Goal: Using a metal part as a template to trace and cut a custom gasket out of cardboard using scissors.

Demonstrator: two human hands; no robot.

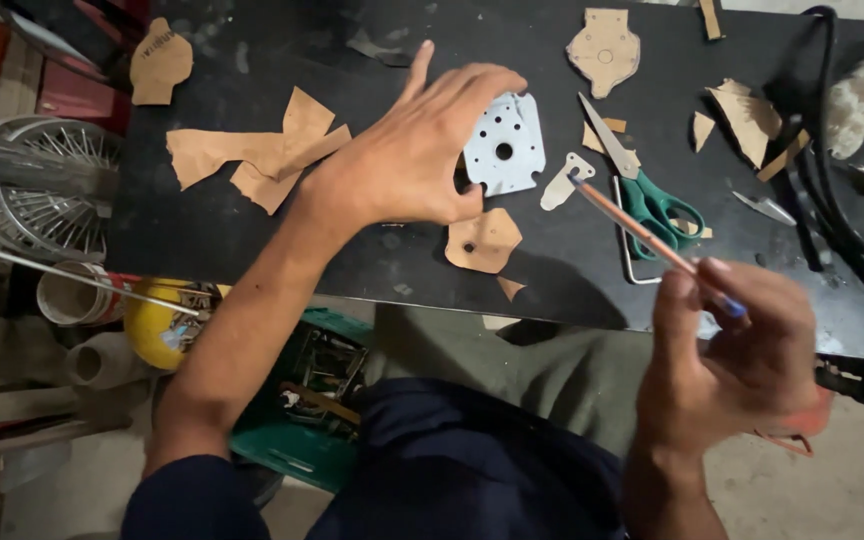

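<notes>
The left hand point(417, 150) presses its fingers on the pale perforated metal plate point(505, 143); the right hand point(742, 350), nearer the body, pinches a pencil point(632, 225) whose tip angles up-left toward the plate.

Black worktable point(202, 230) (dusty), concrete floor point(852, 480)

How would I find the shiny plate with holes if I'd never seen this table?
Look at the black table, near its middle, where the left hand rests. Under its fingertips lies the metal plate, just left of the green scissors. It is the only pale metal piece full of round holes; the pieces around it are brown cardboard.
</notes>
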